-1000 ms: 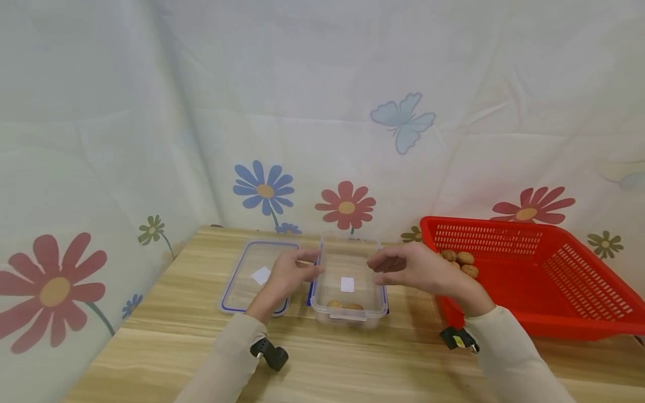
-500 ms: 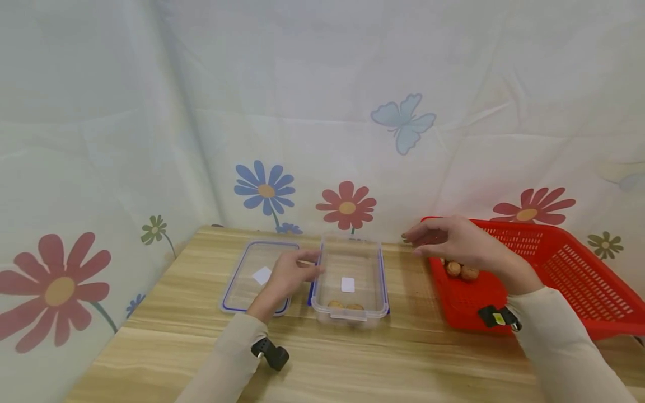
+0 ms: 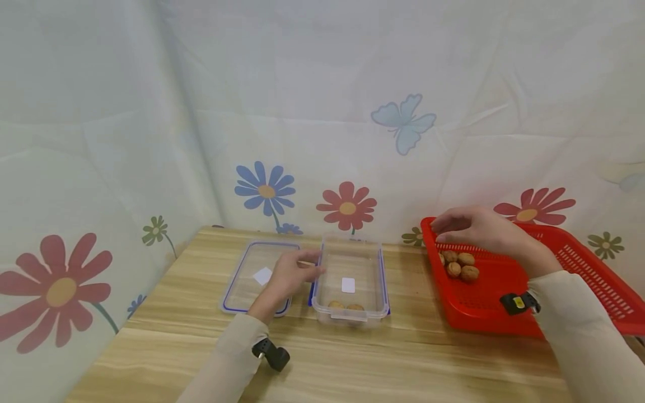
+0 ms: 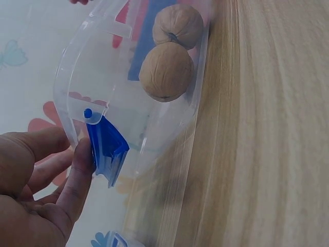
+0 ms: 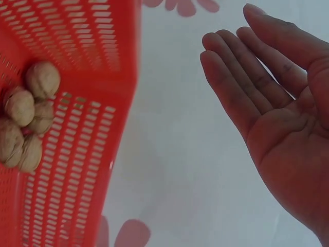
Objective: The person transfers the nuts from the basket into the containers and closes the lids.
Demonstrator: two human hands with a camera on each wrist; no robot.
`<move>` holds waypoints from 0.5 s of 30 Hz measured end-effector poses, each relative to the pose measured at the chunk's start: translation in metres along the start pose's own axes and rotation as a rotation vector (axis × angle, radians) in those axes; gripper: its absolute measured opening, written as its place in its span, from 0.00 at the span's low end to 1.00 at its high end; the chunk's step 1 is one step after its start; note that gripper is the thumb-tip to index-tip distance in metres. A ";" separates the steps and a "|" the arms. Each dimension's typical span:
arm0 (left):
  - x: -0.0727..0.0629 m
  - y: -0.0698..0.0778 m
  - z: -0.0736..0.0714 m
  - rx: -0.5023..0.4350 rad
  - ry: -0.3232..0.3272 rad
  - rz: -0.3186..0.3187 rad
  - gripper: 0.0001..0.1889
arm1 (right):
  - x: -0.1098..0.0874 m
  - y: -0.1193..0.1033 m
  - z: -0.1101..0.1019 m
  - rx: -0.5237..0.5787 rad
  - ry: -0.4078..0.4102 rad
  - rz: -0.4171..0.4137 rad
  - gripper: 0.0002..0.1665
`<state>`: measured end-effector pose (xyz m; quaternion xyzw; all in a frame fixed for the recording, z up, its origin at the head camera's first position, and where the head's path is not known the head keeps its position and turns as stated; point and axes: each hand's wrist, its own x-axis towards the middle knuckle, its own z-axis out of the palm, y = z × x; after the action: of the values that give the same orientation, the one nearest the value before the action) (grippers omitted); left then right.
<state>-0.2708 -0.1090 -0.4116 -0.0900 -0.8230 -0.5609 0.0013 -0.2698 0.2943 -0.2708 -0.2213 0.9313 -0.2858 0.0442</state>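
Note:
My left hand is at the left rim of a clear plastic food container with blue side latches. In the left wrist view, its thumb and fingertips pinch the rim beside a hanging blue latch. Two walnuts, one of them the front walnut, lie inside at the container's near end. My right hand hovers over the left part of a red plastic basket, holding nothing. Its palm and extended fingers show in the right wrist view. Several walnuts are grouped in the basket's left corner below it.
A clear lid with a blue seal lies flat on the wooden table, left of the container. A white curtain printed with flowers and a butterfly hangs behind the table and along its left side.
My right hand has moved from above the container's right rim rightward and up, over the red basket. My left hand has stayed at the container's left rim.

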 end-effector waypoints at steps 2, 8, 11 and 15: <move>0.000 -0.001 0.000 -0.002 0.000 0.001 0.22 | 0.001 0.006 -0.001 -0.007 0.003 0.016 0.24; 0.000 -0.001 0.000 0.000 0.002 0.003 0.22 | 0.003 0.022 -0.003 -0.012 0.012 0.035 0.27; 0.001 -0.001 0.000 0.003 0.005 0.005 0.22 | 0.003 0.030 -0.004 -0.005 0.010 0.045 0.28; 0.001 -0.002 0.000 -0.003 0.010 0.011 0.21 | 0.004 0.041 -0.004 -0.003 -0.007 0.072 0.28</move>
<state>-0.2724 -0.1093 -0.4136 -0.0919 -0.8216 -0.5626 0.0083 -0.2896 0.3250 -0.2899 -0.1889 0.9389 -0.2819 0.0575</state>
